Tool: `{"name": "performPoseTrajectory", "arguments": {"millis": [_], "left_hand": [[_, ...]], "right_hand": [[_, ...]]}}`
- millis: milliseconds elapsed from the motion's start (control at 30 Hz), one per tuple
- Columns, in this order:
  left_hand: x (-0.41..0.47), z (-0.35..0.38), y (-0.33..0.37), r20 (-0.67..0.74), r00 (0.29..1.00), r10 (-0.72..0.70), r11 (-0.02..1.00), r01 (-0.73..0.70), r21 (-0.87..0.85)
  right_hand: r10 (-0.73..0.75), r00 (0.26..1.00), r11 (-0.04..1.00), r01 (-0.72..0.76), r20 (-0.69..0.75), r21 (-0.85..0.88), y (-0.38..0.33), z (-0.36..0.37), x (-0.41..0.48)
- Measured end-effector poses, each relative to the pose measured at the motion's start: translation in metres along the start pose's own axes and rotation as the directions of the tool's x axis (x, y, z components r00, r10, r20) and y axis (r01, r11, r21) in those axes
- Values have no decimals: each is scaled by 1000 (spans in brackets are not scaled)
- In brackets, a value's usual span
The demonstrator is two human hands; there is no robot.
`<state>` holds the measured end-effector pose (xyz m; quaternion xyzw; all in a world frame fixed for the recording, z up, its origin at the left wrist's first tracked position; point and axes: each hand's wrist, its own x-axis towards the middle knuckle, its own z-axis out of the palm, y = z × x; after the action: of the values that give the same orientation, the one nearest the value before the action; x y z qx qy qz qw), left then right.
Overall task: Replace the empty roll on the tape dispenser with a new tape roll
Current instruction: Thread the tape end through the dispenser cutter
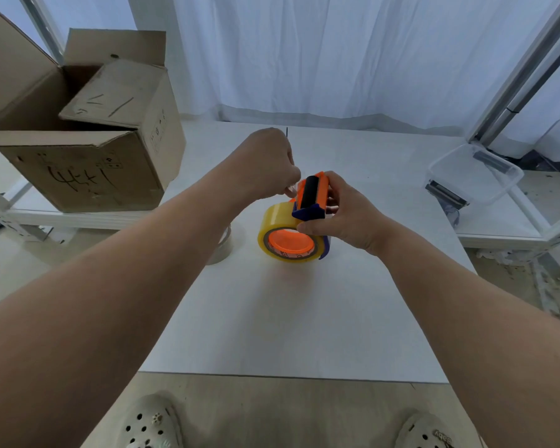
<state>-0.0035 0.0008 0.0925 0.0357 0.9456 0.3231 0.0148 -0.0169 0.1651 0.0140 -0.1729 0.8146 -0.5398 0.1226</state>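
An orange and blue tape dispenser (309,202) with a black roller stands near the middle of the white table (288,318). A full yellowish tape roll (274,221) sits on its orange hub. My right hand (343,218) grips the dispenser from the right side. My left hand (269,166) is at the dispenser's far left end, with fingertips pinched on what looks like the loose tape end. Partly hidden under my left forearm, a pale, nearly empty roll (222,245) lies on the table.
An open cardboard box (88,163) stands on a low shelf at the left. A clear plastic tub (476,171) sits on a shelf at the right. White curtains hang behind. My shoes show below the table's near edge.
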Motion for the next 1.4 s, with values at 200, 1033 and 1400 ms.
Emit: {"name": "performPoseTrajectory", "arguments": {"millis": [200, 1033, 1400], "left_hand": [[-3, 3, 11, -29, 995, 91, 991, -87, 102], [-1, 4, 20, 24, 984, 179, 982, -180, 57], [-2, -5, 15, 62, 997, -55, 986, 64, -152]], "right_hand": [[-4, 1000, 999, 4, -5, -46, 3, 3, 6], [90, 992, 992, -98, 89, 82, 12, -9, 1], [-14, 1000, 967, 11, -9, -255, -17, -3, 9]]}}
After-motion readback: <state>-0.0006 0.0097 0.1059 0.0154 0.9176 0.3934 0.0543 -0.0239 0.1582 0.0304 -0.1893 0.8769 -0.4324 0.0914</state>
